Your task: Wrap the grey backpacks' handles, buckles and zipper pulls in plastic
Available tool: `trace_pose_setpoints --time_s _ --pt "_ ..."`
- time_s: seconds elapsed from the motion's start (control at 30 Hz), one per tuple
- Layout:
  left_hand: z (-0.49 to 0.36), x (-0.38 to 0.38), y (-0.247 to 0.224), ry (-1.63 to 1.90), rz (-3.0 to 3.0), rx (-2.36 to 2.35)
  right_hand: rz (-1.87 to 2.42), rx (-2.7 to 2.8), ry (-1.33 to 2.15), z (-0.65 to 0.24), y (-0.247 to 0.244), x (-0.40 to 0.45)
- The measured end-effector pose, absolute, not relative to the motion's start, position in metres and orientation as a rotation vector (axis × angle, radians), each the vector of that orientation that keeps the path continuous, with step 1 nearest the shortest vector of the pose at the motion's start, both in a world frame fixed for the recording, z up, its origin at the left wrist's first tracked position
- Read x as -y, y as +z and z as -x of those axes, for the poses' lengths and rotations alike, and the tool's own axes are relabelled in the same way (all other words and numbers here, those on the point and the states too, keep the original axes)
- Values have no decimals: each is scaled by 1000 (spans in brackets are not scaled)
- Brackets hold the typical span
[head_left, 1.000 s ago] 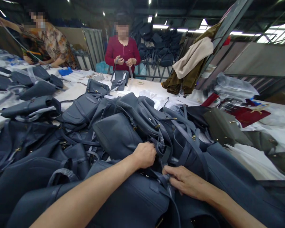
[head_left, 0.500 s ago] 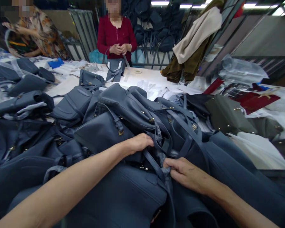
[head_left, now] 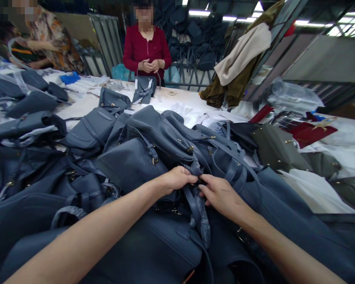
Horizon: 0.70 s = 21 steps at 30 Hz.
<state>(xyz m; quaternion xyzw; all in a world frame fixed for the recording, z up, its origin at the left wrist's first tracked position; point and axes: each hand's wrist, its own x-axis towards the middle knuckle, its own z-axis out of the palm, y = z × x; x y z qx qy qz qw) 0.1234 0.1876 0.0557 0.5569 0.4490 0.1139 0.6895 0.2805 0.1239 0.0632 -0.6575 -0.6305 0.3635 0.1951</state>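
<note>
White table (head_left: 182,103): long and messy, with thin white paper on it; a roll of tape (head_left: 172,93) lies near the far edge; blue plastic (head_left: 70,78) lies at the far left.
Bag pile (head_left: 149,130): lots of blue-grey handbags, heaped over the near part; some tip over, and some lie flat; gold buckles shine on a few.
Right side: olive bags (head_left: 276,148) sit beside loose white sheets (head_left: 319,193); a red paper bag (head_left: 313,134) and clear plastic bags (head_left: 294,94) are behind them.
Room: bright lights (head_left: 199,13) are up high; more dark bags (head_left: 205,59) hang at the back; a beige cloth (head_left: 244,51) drapes over brown cloth (head_left: 225,88).
People: a person in a red top (head_left: 147,49) stands across the table, both hands over a small bag (head_left: 144,88); a person in a flowery shirt (head_left: 55,35) is at the far left.
Left hand (head_left: 180,177): fingers bent in and pinched on the top end of a thin blue-grey strap (head_left: 193,205), in the middle of the pile.
Right hand (head_left: 220,193): half curled, just beside the left fingertips; its fingers touch the top of a plastic-wrapped handle (head_left: 204,225); I cannot tell how tightly they grip.
Strap and handle: both droop side by side over the near bags.
</note>
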Motion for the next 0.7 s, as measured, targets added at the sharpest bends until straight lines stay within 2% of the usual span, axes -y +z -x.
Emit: trace_pose_setpoints --time_s 0.23,0.47,0.6,0.7 --pt "-121 -182 38 348 -1286 -957 1600 1991 705 -277 47 -122" --pt "-110 -183 39 418 -1514 -931 1626 2016 1186 -285 42 -139" --pt "-99 -170 47 471 -1687 -892 1640 1824 1289 -283 34 -150" --pt "-96 -150 45 384 -2079 -823 1650 1673 1322 -279 30 -148"
